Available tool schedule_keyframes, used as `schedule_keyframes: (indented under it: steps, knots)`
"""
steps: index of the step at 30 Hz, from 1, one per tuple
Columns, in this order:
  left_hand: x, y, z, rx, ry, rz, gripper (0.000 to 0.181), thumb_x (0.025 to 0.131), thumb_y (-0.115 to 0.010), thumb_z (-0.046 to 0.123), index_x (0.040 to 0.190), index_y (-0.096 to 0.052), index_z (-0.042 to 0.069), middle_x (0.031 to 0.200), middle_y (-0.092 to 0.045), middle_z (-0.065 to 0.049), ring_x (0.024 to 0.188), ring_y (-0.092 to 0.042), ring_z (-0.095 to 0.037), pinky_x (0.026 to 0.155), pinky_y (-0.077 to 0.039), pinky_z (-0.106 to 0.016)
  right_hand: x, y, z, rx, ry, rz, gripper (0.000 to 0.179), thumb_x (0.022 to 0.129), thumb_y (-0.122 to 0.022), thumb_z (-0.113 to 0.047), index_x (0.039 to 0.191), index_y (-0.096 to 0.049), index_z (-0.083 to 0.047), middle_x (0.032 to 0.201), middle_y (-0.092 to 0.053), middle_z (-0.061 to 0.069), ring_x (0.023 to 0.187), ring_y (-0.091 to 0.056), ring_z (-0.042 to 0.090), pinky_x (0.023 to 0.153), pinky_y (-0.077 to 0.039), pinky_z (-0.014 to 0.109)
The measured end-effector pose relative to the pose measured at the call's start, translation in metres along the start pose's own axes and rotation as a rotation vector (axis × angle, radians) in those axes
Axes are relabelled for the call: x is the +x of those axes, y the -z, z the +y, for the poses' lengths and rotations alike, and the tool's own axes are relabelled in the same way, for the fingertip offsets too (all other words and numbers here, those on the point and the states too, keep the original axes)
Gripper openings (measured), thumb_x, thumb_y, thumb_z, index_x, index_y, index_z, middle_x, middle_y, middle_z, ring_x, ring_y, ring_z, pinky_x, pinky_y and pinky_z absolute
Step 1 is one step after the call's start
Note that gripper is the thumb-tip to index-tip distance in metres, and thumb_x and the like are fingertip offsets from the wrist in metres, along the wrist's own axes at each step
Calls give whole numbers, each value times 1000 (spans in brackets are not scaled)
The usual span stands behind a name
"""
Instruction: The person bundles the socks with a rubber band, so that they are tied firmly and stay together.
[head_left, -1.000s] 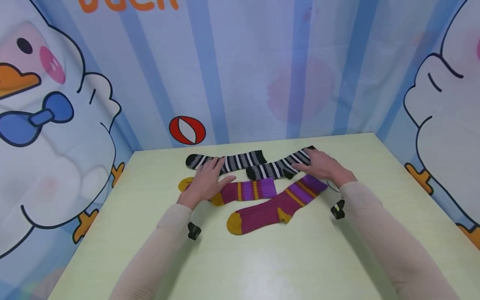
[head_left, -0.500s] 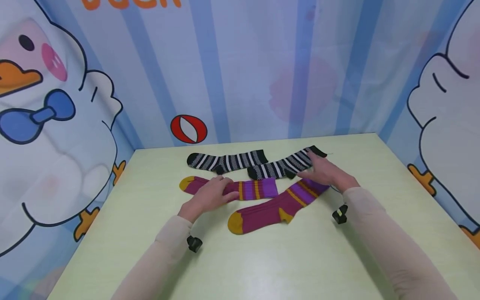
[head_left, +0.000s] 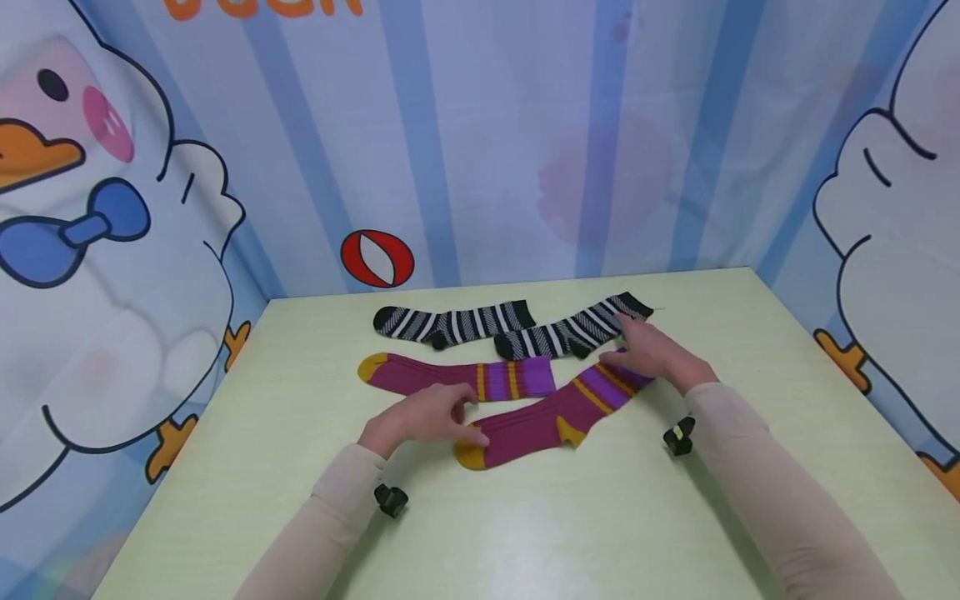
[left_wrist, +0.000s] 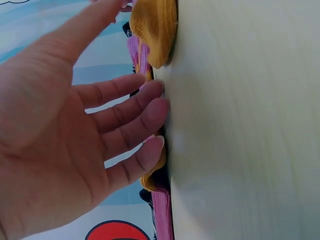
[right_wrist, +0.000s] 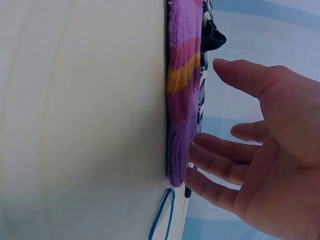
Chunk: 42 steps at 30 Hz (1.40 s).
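Maroon near sock [head_left: 521, 433], mustard toe [head_left: 470, 457], purple cuff [head_left: 603, 390]; hands [head_left: 423, 414] [head_left: 651, 350] loose, fingers apart (contact unclear).

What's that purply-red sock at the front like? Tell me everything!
The front sock is maroon, with a mustard toe, a mustard heel and a purple cuff striped in maroon and mustard. It looks like ribbed knit. It lies stretched out on the table, toe left, cuff slanting away right. The left hand is by the toe, the right hand by the cuff; whether either touches is unclear.
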<state>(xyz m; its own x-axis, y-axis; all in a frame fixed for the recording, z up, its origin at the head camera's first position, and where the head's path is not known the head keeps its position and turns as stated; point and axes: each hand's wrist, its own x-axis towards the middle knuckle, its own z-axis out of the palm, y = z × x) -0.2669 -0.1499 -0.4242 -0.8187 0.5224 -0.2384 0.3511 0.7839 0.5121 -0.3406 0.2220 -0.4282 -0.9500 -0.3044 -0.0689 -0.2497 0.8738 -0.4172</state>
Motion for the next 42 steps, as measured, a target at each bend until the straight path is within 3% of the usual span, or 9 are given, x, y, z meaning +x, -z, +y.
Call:
schedule_keyframes:
  steps: [3, 8, 15, 21, 32, 37, 42]
  knots:
    - [0, -1, 0, -14, -24, -30, 62, 79, -83, 46, 126, -60, 13, 93, -62, 2, 88, -56, -16, 77, -49, -33, 0, -1, 2, 0, 11, 4, 86, 95, -68, -33, 150, -22, 15, 131, -51, 37, 117, -54, 44, 104, -39, 56]
    - [3, -3, -1, -20, -64, -51, 55, 79, -85, 36, 123, -61, 12, 93, -63, 3, 87, -57, -16, 79, -50, -33, 2, -2, 4, -16, 32, -10, 81, 94, -70, -30, 147, -30, 16, 114, -60, 30, 102, -60, 38, 96, -46, 53]
    - [4, -4, -2, 3, -87, -51, 49, 79, -86, 33, 117, -63, 13, 90, -63, 4, 83, -58, -14, 77, -50, -31, 1, -3, 4, -7, 25, -23, 77, 92, -73, -29, 143, -38, 17, 111, -63, 28, 98, -62, 35, 90, -50, 51]
    - [3, -1, -4, 6, -93, -18, 46, 79, -87, 29, 115, -64, 11, 91, -63, 4, 87, -57, -15, 81, -48, -33, 0, -3, 3, -9, 55, -16, 62, 92, -73, -27, 132, -52, 15, 107, -65, 26, 93, -64, 33, 85, -52, 49]
    - [-3, 2, -10, -20, -80, 14, 40, 84, -83, 21, 117, -65, 8, 99, -64, 2, 94, -58, -17, 86, -50, -35, -5, -6, 3, -30, 52, -18, 55, 92, -72, -28, 125, -58, 14, 119, -62, 30, 104, -61, 36, 93, -49, 52]
    - [-2, 5, -14, -22, -57, 43, 40, 85, -81, 16, 119, -64, 6, 101, -64, 0, 94, -57, -18, 87, -50, -35, -6, -8, 3, -43, 67, -10, 49, 91, -73, -28, 116, -63, 13, 108, -66, 25, 95, -62, 32, 88, -51, 49]
    - [0, 7, -19, -7, -9, 70, 37, 86, -77, 11, 121, -64, 9, 103, -63, 0, 95, -55, -18, 87, -50, -35, -9, -7, 1, -23, 83, -8, 34, 90, -74, -27, 96, -68, 6, 86, -65, 12, 76, -58, 22, 71, -50, 38]
